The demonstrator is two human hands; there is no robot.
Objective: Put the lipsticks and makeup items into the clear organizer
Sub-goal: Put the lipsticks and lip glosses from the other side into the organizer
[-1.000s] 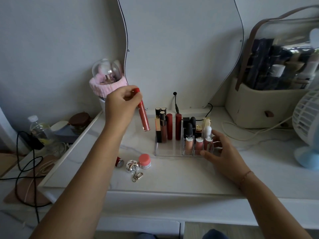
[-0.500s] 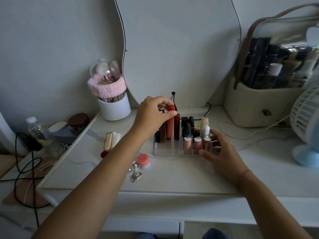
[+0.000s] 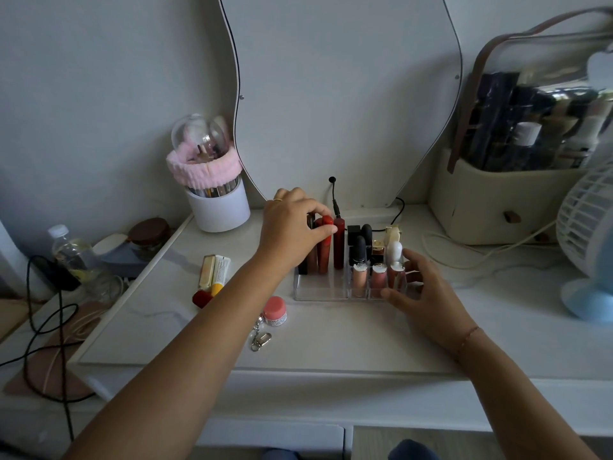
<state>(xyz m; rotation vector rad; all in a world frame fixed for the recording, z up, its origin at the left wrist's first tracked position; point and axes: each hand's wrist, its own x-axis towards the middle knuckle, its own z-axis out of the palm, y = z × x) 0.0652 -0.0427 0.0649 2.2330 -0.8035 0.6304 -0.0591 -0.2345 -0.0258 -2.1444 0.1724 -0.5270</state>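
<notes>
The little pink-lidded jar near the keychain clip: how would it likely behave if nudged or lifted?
The pink-lidded jar looks squat and flat-based, so a nudge would probably slide it, not tip it. It is small, so likely light. The metal clip lies beside it; whether they are joined I cannot tell, so the clip may follow.

left hand (image 3: 292, 227): 1 gold ring (image 3: 278, 199) | right hand (image 3: 428, 293): 1 thin reddish wrist bracelet (image 3: 467, 338), perhaps beaded
</notes>
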